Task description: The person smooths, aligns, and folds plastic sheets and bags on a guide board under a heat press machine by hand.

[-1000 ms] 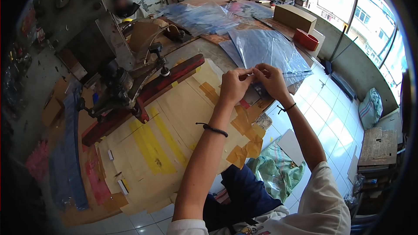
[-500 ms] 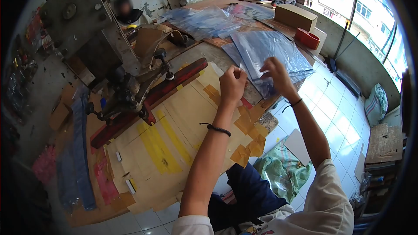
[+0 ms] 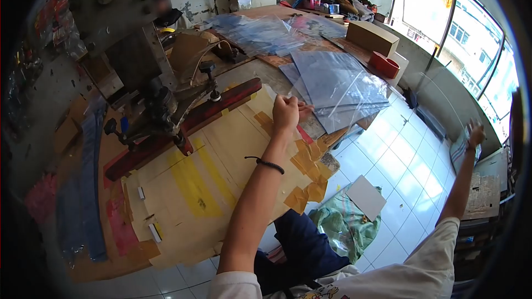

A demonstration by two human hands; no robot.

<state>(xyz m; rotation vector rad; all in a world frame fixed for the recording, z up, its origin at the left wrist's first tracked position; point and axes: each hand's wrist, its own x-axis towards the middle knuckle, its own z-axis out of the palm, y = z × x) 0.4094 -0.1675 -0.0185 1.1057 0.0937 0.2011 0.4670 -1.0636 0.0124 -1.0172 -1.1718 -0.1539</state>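
A clear plastic sheet (image 3: 432, 86) stretches between my two hands, its edges visible only as thin bright lines. My left hand (image 3: 287, 113) is closed in a pinch on one end, above the paper-covered work board. Far out to the right, over the tiled floor, my right hand (image 3: 475, 134) grips the other end, fingers slightly blurred. Behind the clear sheet lies a stack of bluish plastic sheets (image 3: 332, 80) at the table's right edge. To the left of my left hand, a red clamping bar (image 3: 221, 106) of the press (image 3: 119, 39) rests across the taped board (image 3: 221, 160).
A cardboard box (image 3: 372, 37) and a red tape roll (image 3: 383, 65) sit beyond the stack. More plastic sheets (image 3: 255, 30) cover the far table. Another person (image 3: 166, 16) is behind the press. A green sack (image 3: 346, 230) lies on the floor.
My right hand has swung far out to the right from beside my left hand, drawing the clear plastic sheet out between them. My left hand has moved slightly left and down.
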